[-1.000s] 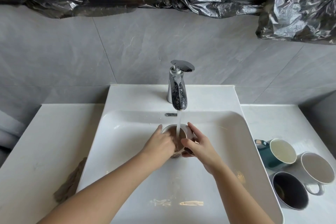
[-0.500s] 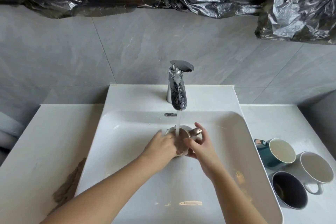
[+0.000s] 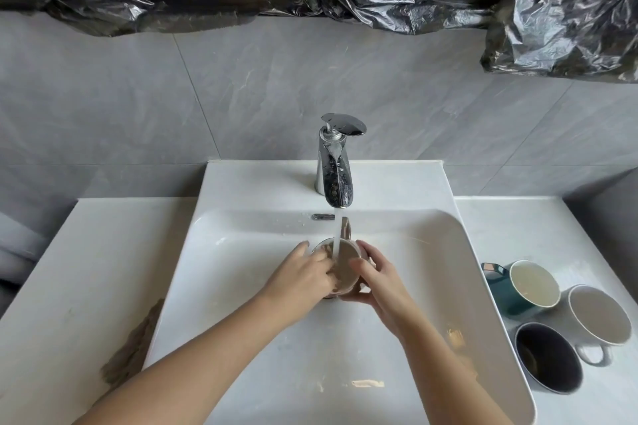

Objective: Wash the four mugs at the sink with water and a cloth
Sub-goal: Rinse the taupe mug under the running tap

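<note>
Mug under the tap: the brown mug [image 3: 343, 264] is held low in the sink [image 3: 238, 252], mouth up and tipped a little toward the person, its handle pointing away toward the tap [image 3: 335, 179].
Water: the stream [image 3: 337, 235] falls straight into the mug's mouth.
Right hand: the right hand [image 3: 378, 283] wraps round the mug's near and right side and carries it.
Left hand: the left hand [image 3: 302, 274] has its fingers curled over the rim into the mug and its thumb outside, so it looks to pinch the wall.
Cloth: a brownish cloth [image 3: 133, 350] lies untouched on the counter [image 3: 69, 269], just beside the sink's left edge.
Waiting mugs: the teal mug [image 3: 518, 290], the white mug [image 3: 600, 314] and the dark mug [image 3: 549, 357] stand close together on the right counter.
Step in hand: by my reckoning, rinsing and finger-rubbing the first of four mugs.
Next move: probably the left hand lets go and reaches for the cloth while the right holds the wet mug firmly.
Watch for: a slick mug slipping against the basin.
</note>
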`<act>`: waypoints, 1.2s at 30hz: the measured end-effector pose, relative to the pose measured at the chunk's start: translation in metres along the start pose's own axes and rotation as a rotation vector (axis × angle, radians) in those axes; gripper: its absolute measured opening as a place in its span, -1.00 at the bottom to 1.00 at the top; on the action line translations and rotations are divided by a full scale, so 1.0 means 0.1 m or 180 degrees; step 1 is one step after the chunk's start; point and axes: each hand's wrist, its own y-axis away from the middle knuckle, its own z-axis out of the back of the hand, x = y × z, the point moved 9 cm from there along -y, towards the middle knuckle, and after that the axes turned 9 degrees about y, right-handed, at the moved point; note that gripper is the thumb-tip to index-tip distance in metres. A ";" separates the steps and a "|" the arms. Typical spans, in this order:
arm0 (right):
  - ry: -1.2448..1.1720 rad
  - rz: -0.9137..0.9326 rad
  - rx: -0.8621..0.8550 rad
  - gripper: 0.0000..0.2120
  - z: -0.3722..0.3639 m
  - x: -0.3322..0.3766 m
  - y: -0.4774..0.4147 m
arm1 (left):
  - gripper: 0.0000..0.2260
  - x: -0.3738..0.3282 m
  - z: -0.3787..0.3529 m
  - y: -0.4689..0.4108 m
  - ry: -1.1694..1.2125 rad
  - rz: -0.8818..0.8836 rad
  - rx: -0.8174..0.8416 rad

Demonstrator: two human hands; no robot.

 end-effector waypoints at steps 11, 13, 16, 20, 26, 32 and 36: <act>-0.0636 -0.0045 -0.0196 -0.36 -0.08 -0.22 -0.04 | -0.71 -0.13 -0.02 0.00 -0.0096 -0.0060 0.0216; -0.0258 -0.0078 -0.0192 -0.41 0.00 -0.13 -0.07 | -0.78 -0.10 0.09 0.02 -0.0183 -0.0191 -0.0072; 0.0411 -0.0177 -0.0103 -0.35 0.09 0.03 -0.10 | -0.83 0.02 0.20 0.02 -0.0351 -0.0291 -0.0055; 0.0751 -0.0171 0.0033 -0.21 0.04 0.13 -0.08 | -0.72 0.05 0.10 -0.07 -0.0578 -0.0252 0.0381; -0.0501 -0.0090 -0.0182 -0.30 -0.03 -0.14 -0.03 | -0.73 0.00 -0.11 -0.09 -0.0017 -0.0041 0.0344; 0.0114 -0.0131 -0.0105 -0.36 0.03 -0.04 -0.07 | -0.76 0.04 0.06 -0.01 -0.0009 -0.0165 0.0331; 0.0743 -0.0042 -0.0092 -0.10 0.01 0.16 -0.10 | -0.76 0.06 0.01 -0.05 -0.0317 0.0044 0.0808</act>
